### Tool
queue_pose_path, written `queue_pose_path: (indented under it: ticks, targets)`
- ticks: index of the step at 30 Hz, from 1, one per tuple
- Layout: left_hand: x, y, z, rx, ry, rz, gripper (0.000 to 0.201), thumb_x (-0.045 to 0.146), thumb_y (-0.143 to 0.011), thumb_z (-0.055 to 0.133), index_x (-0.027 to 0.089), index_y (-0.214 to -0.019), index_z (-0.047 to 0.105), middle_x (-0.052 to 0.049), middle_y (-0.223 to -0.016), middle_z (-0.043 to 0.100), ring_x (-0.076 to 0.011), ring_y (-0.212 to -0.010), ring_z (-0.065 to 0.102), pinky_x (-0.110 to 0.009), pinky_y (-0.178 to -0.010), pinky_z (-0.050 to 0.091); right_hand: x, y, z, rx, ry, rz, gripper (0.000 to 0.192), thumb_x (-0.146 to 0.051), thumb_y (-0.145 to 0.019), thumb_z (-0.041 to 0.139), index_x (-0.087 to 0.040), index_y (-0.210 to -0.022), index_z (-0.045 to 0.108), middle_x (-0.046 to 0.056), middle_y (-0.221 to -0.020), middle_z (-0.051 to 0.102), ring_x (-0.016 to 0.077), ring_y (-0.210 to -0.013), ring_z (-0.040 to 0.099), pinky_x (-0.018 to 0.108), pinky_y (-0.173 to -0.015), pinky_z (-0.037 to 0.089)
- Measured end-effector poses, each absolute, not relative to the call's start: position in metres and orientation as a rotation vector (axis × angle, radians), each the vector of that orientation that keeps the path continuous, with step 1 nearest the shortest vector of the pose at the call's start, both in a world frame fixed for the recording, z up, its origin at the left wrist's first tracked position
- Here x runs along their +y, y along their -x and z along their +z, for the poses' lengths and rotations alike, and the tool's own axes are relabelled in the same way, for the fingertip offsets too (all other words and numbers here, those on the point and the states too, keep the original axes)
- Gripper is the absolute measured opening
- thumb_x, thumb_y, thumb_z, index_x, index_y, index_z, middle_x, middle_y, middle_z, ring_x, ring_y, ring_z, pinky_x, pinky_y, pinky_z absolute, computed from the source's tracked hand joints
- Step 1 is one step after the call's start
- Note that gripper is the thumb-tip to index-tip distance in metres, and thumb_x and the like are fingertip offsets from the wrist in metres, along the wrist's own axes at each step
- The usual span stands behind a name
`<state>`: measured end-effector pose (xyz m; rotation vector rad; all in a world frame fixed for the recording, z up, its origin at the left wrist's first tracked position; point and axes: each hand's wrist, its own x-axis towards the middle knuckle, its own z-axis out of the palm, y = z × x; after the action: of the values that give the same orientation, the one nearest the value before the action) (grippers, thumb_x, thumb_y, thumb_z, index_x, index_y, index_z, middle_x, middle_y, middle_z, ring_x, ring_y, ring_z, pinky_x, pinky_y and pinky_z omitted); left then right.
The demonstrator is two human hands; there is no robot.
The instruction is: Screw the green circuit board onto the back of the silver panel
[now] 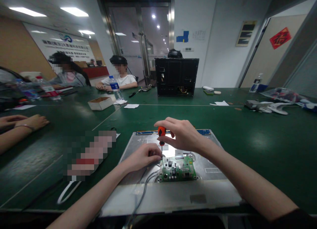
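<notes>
The right hand (182,135) pinches the orange-handled screwdriver (161,136) upright, its thin shaft pointing down at the upper left corner of the green board (177,169). The left hand (143,156) curls narrow at 9 o'clock of the board, fingertips steadying the shaft near its tip. The board — small, rectangular, studded with dark parts — lies on a dull grey metal panel (213,186), flat on the smooth green table (260,140). Grey cables (145,186) curve off at 7 o'clock. A black case (176,76) stands at 12 o'clock.
</notes>
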<state>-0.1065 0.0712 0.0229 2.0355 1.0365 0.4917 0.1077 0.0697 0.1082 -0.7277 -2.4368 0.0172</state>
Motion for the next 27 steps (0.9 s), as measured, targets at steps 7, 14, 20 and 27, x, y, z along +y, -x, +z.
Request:
queue_pose_path:
  ticks: [7, 14, 20, 27]
  targets:
    - [0.0690, 0.1047, 0.0280, 1.046, -2.042, 0.479, 0.010, 0.025, -0.078, 0.061, 0.016, -0.076, 0.065, 0.002, -0.067, 0.058, -0.0138, -0.064, 0.052, -0.024, -0.061, 0.038, 0.0682, -0.1090, 0.1093, -2.428, 0.697, 0.051, 0.044, -0.018, -0.085, 0.050, -0.013, -0.129, 0.048, 0.009, -0.107, 0.064, 0.0121, -0.070, 0.054, 0.026, -0.061, 0.040]
    - [0.0701, 0.1061, 0.0261, 1.057, -2.049, 0.456, 0.011, 0.026, -0.080, 0.061, 0.016, -0.078, 0.065, 0.002, -0.067, 0.060, -0.0141, -0.065, 0.053, -0.024, -0.061, 0.039, 0.0691, -0.1082, 0.1080, -2.423, 0.733, 0.045, 0.036, -0.024, -0.089, 0.052, -0.016, -0.125, 0.050, 0.007, -0.106, 0.063, 0.0090, -0.064, 0.050, 0.024, -0.058, 0.036]
    - [0.0705, 0.1060, 0.0268, 1.050, -2.047, 0.463, 0.012, 0.027, -0.078, 0.061, 0.016, -0.076, 0.065, 0.001, -0.070, 0.061, -0.0147, -0.066, 0.053, -0.025, -0.062, 0.039, 0.0703, -0.1077, 0.1074, -2.428, 0.742, -0.026, 0.029, -0.030, -0.092, 0.054, -0.018, -0.118, 0.054, 0.004, -0.102, 0.063, 0.0084, -0.061, 0.048, 0.024, -0.055, 0.032]
    - [0.0699, 0.1058, 0.0252, 1.059, -2.047, 0.466, 0.010, 0.026, -0.078, 0.061, 0.016, -0.078, 0.065, 0.002, -0.067, 0.059, -0.0140, -0.065, 0.052, -0.024, -0.061, 0.039, 0.0701, -0.1091, 0.1071, -2.419, 0.722, 0.063, 0.041, -0.020, -0.086, 0.051, -0.015, -0.127, 0.049, 0.008, -0.109, 0.063, 0.0107, -0.067, 0.053, 0.026, -0.061, 0.039]
